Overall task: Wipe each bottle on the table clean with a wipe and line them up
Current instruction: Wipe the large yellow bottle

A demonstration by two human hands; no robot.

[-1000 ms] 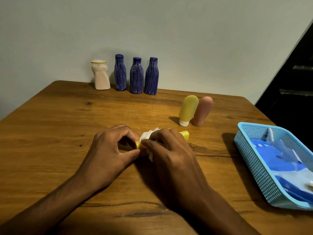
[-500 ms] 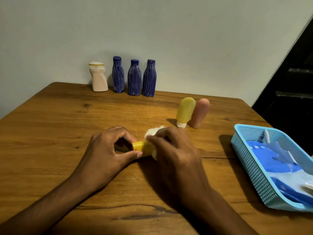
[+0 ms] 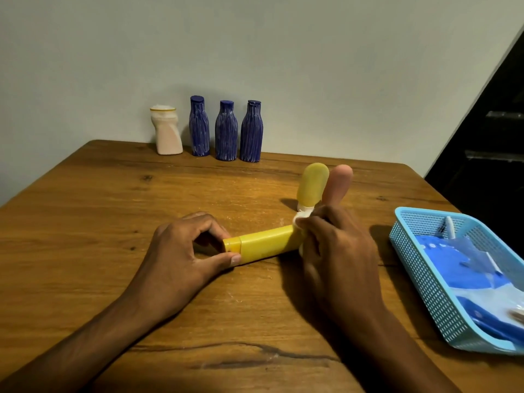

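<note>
A yellow bottle [image 3: 263, 245] lies on its side on the wooden table [image 3: 99, 217]. My left hand [image 3: 181, 251] pinches its cap end between thumb and fingers. My right hand [image 3: 337, 251] grips a white wipe [image 3: 302, 221] wrapped round the bottle's far end, hiding that end. Behind my right hand stand a yellow tube [image 3: 312, 184] and a pink tube [image 3: 337, 182], caps down. Along the wall stand a white bottle [image 3: 166, 131] and three blue ribbed bottles [image 3: 199, 127] [image 3: 226, 131] [image 3: 251, 133] in a row.
A light blue plastic basket [image 3: 419, 268] sits at the table's right edge, holding blue and white wipe packets. The table's right edge lies just beyond it, with a dark opening at the far right.
My right hand slid the wipe rightward along the yellow bottle, uncovering most of its body. My left hand kept its hold on the cap end.
</note>
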